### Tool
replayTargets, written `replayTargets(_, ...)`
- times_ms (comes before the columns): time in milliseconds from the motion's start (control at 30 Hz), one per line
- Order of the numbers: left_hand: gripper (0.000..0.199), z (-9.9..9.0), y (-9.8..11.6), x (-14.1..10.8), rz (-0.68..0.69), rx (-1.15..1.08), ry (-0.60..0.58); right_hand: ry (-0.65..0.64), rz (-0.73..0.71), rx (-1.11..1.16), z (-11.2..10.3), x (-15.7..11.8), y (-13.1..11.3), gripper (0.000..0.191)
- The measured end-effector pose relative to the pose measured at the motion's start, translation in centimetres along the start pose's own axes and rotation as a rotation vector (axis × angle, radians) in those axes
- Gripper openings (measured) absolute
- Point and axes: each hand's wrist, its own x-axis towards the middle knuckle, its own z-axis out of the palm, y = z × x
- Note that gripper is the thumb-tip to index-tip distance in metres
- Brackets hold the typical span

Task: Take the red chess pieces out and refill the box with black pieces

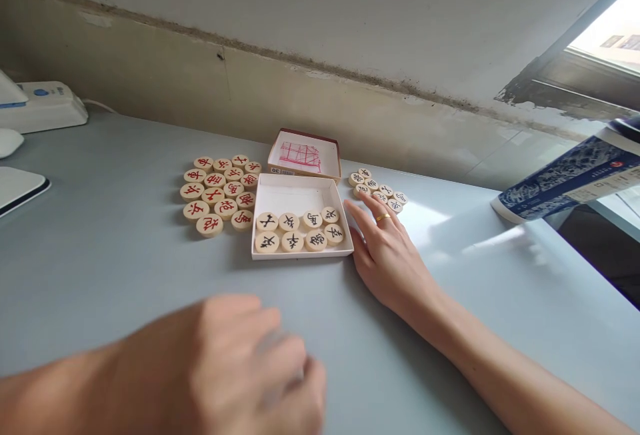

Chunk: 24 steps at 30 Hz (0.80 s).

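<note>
A white open box [295, 188] holds two rows of round pieces with black characters [293, 241] along its near side. To its right lie several loose black-marked pieces [371, 184]; my right hand [393, 255], wearing a ring, is spread with its fingertips over the nearest of them and its thumb beside the box's right wall. Left of the box, round pieces with red characters [213, 196] lie flat in a cluster. My left hand [250, 362], blurred by motion, is in front of the box with its fingers curled; what they may hold is hidden.
The box lid [305, 152], with pink line drawing inside, sits behind the box against the wall. A blue patterned cylinder [570, 178] leans in at the right. White devices [50, 105] stand at the far left of the grey table [125, 242].
</note>
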Motion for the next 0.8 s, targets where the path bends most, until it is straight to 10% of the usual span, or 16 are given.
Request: replayTargets(800, 0.018, 0.7, -2.6, 1.1, -0.092, 0.035, 0.054, 0.154, -0.037, -0.209, -0.5, 0.1, 0.6, 0.043)
